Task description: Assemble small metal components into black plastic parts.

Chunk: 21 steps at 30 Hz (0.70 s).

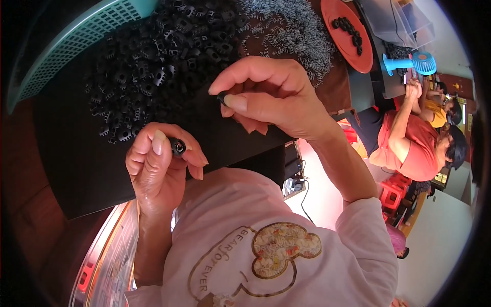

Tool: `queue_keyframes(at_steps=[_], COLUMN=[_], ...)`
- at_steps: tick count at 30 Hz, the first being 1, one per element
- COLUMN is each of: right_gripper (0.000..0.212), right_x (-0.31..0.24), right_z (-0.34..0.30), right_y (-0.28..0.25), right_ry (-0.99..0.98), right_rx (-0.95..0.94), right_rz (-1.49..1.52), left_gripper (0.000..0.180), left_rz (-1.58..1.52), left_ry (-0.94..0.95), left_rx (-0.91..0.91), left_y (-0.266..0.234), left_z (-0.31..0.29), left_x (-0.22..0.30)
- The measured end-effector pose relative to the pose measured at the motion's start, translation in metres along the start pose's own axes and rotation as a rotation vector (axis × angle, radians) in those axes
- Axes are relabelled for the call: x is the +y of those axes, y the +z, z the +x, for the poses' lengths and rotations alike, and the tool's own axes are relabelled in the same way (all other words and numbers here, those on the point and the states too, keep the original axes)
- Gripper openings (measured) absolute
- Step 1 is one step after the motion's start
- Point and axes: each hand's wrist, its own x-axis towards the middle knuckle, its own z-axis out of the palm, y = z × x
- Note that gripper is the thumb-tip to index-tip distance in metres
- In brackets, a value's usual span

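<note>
My left hand [159, 158] is closed round a short black cylindrical part [177, 147], whose round end with a shiny centre faces up. Up and to the right, my right hand [276, 94] pinches a small black piece [222, 97] between thumb and forefinger; its exact kind is too small to make out. The two hands are apart, over the near side of the black tabletop [82, 169]. Just beyond them lies a big heap of black toothed plastic parts [148, 66]. Farther right spreads a pile of small silvery metal pieces, seemingly springs [291, 33].
A green mesh basket [76, 38] stands at the far left. On the right are a red plate [353, 48] with several black parts, a clear plastic bin [399, 23] and a blue fan [417, 63]. Other people, one in a red shirt [409, 138], sit farther right near red stools [393, 192].
</note>
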Motion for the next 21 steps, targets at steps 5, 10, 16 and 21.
queue_keyframes(at_steps=[5, 10, 16, 21], right_gripper=[0.007, 0.007, 0.011, 0.011], right_x=[-0.001, 0.007, 0.000, -0.008], right_z=[-0.002, -0.002, -0.005, -0.011], right_y=[0.003, -0.001, -0.002, 0.004], right_ry=[0.006, 0.002, 0.038, 0.064], right_rx=[-0.008, -0.009, -0.011, -0.050], right_rz=[0.081, 0.112, 0.125, 0.118], left_gripper=[0.034, 0.035, 0.034, 0.032], left_rz=[0.007, 0.007, 0.038, 0.050], left_ry=[0.007, 0.008, -0.016, -0.043], left_rx=[0.031, 0.043, 0.045, 0.087], left_y=[0.001, 0.004, 0.007, 0.012], left_z=[0.000, 0.001, 0.006, 0.006], left_x=[-0.002, -0.005, -0.010, -0.012])
